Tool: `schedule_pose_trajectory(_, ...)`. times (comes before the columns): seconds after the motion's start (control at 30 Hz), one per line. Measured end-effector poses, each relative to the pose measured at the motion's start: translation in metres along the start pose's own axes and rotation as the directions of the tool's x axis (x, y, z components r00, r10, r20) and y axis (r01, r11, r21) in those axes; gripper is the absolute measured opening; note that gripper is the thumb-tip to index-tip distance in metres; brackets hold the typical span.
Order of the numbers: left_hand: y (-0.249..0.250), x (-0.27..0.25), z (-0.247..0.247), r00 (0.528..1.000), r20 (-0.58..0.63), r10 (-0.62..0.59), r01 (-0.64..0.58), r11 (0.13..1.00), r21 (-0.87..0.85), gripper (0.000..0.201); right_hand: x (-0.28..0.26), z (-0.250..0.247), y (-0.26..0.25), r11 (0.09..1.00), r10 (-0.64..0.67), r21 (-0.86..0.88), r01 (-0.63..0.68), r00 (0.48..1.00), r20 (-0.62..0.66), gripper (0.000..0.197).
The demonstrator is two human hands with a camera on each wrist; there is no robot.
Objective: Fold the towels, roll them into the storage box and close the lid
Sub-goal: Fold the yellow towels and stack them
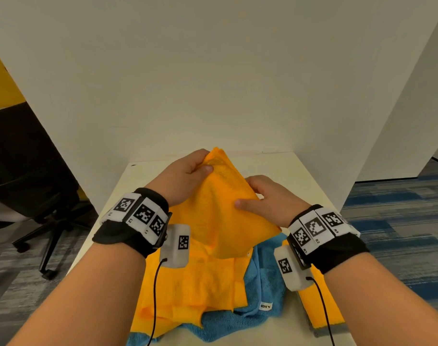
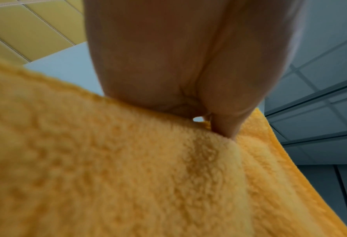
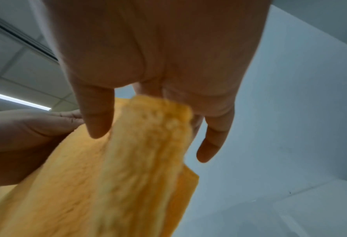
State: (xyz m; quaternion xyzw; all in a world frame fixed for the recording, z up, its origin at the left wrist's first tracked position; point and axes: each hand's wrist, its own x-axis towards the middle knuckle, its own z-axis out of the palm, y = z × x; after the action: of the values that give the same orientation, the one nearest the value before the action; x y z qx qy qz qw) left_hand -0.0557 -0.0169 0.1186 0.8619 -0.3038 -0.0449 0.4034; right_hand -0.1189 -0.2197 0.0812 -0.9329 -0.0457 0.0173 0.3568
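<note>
Nearest the lens, two bare forearms, each strapped with a black wrist band (image 1: 148, 231) carrying white coded tags and a small cabled camera pod. Beyond them, raised above the white table (image 1: 291, 171), a folded orange towel (image 1: 218, 211) held up between both hands, one corner pointing up and away, lower edge hanging down toward the pile.

Left hand (image 1: 185, 176) clamped on the towel's upper left edge: thumb pressed on the near face, fingers curled behind. From the left wrist view, thumb (image 2: 225, 118) dug into the plush orange towel (image 2: 128, 168), cloth bunched beneath it.

Right hand (image 1: 270, 198) closed on the towel's right edge, thumb flat on the near face, fingers wrapped over the far side. From the right wrist view, thumb (image 3: 97, 115) on one face of the orange towel (image 3: 128, 160), fingers behind its folded edge, little finger hanging loose off the cloth.

Under the raised towel, on the table, a second orange towel (image 1: 188, 283) spread loosely over a rumpled blue towel (image 1: 263, 278) with a small white label. Just right of the blue one, below the right wrist, a third orange piece (image 1: 322, 308), partly hidden.

Left of the table, a black office chair (image 1: 38, 196) on grey carpet.
</note>
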Motion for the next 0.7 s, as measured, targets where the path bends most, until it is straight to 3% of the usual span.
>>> schedule_pose_trajectory(0.07,0.001,0.000,-0.001,1.000,0.028,0.002,-0.002,1.000,0.007,0.015,0.000,0.003,-0.002,0.999,-0.031,0.028,0.031,1.000,0.001,0.057)
schedule_pose_trajectory(0.13,0.001,0.000,-0.002,0.998,0.055,0.009,-0.010,1.000,0.013,0.016,0.001,0.006,-0.002,0.998,-0.046,0.037,0.046,0.999,0.004,0.065)
schedule_pose_trajectory(0.33,0.003,-0.001,-0.010,0.986,0.159,0.053,-0.055,0.998,0.012,0.022,0.000,0.005,-0.009,0.997,-0.080,0.017,0.079,0.997,0.014,0.056)
schedule_pose_trajectory(0.43,0.006,-0.002,-0.014,0.980,0.183,0.083,-0.084,0.996,-0.002,0.022,0.000,0.009,-0.012,1.000,-0.014,-0.002,0.014,0.997,0.081,0.054)
schedule_pose_trajectory(0.57,0.005,-0.002,-0.022,0.987,0.137,0.084,-0.088,0.996,0.022,0.022,0.001,0.014,-0.008,0.993,0.019,-0.122,0.002,0.986,0.167,0.041)
schedule_pose_trajectory(0.7,-0.002,-0.001,-0.031,0.997,0.026,0.071,-0.073,0.993,0.094,0.018,0.002,0.007,0.003,0.983,0.024,-0.186,-0.010,0.997,0.071,0.038)
